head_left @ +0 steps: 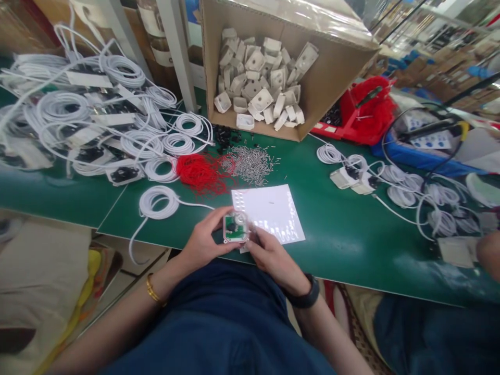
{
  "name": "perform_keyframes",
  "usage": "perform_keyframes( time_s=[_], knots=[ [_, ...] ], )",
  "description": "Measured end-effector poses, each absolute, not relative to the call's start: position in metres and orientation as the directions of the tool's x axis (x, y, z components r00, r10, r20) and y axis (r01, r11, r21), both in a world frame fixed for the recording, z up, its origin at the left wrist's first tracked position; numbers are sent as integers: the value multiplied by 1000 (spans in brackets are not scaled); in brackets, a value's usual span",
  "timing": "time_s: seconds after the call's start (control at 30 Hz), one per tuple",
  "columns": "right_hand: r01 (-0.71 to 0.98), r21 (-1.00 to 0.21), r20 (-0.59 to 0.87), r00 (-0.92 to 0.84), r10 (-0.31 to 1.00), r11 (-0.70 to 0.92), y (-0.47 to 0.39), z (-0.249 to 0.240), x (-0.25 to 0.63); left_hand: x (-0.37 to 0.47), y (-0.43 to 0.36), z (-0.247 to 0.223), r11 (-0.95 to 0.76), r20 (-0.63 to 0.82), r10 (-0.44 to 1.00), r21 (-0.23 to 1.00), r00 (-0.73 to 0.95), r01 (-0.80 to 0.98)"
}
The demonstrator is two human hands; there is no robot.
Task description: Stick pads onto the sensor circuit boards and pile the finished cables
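Note:
Between my hands is a small square housing point(235, 229) with a clear cover and a green circuit board inside. My left hand point(203, 237) wraps its left side, thumb along the top edge and fingers below. My right hand point(271, 252) closes on the lower right corner, its fingertips partly hidden. A white cable runs from near the housing to a coil point(159, 202) on the left. Just behind the hands lies a white sheet point(273, 211) with rows of clear round stickers and one small screw on it.
A cardboard box point(332, 94) of white housings stands behind loose screws point(253, 164) and red strings point(201, 173). Coiled white cables point(64, 107) pile up at the left, more point(402, 182) at the right. Red and blue trays point(425, 156) sit back right. Another person's hand point(490, 252) shows at the right edge.

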State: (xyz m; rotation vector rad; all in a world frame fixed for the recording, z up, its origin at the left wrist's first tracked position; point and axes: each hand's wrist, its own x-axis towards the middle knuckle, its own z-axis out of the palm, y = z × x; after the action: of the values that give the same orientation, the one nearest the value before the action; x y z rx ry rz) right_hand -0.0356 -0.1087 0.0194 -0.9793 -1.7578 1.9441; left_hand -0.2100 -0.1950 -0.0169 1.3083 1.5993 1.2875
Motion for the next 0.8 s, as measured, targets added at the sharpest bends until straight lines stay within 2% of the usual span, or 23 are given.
perform_keyframes(
  time_s=[0.03, 0.07, 0.1, 0.17, 0.2, 0.23, 0.27, 0.3, 0.37, 0.43, 0.5, 0.57, 0.63, 0.7, 0.8],
  knots=[
    [280, -960, -194, -706, 681, 17, -101, 20, -26, -210, -197, -16, 14, 49, 962, 973, -268, 229],
    [397, -895, -143, -687, 712, 203, -94, 21, -16, -211, -199, -16, 32, 19, 959, 984, -283, 177],
    [530, -775, -108, -648, 754, 344, -89, 20, -6, -212, -200, -15, 52, -10, 954, 990, -299, 130],
    [744, -492, -54, -544, 837, 452, -83, 16, 11, -214, -203, -13, 83, -54, 947, 993, -318, 78],
    [799, -387, -62, -520, 852, 460, -84, 14, 18, -216, -203, -11, 92, -63, 946, 993, -317, 78],
    [821, -333, -84, -515, 853, 463, -86, 11, 23, -219, -203, -10, 98, -65, 949, 991, -307, 95],
    [818, -335, -91, -523, 847, 469, -88, 9, 26, -221, -203, -8, 103, -63, 955, 987, -290, 124],
    [798, -385, -68, -526, 848, 464, -91, 8, 29, -224, -202, -7, 106, -60, 962, 981, -265, 161],
    [700, -597, 18, -478, 878, 393, -94, 9, 31, -230, -200, -3, 103, -55, 980, 963, -192, 249],
    [484, -841, 51, -371, 927, 240, -94, 14, 29, -236, -196, 3, 85, -57, 994, 934, -90, 347],
    [226, -974, -38, -272, 962, 25, -94, 17, 19, -241, -189, 9, 36, -58, 998, 887, 34, 461],
    [24, -981, -192, -236, 953, -192, -96, 16, 2, -245, -182, 16, -20, -79, 986, 819, 146, 573],
    [-85, -931, -327, -234, 916, -354, -100, 9, -17, -248, -175, 20, -51, -125, 967, 755, 221, 654],
    [-99, -913, -365, -235, 901, -395, -106, -1, -32, -250, -171, 21, -57, -169, 953, 712, 250, 700],
    [11, -949, -313, -185, 932, -316, -113, -15, -43, -251, -170, 18, -76, -167, 953, 676, 254, 733]
  ],
)
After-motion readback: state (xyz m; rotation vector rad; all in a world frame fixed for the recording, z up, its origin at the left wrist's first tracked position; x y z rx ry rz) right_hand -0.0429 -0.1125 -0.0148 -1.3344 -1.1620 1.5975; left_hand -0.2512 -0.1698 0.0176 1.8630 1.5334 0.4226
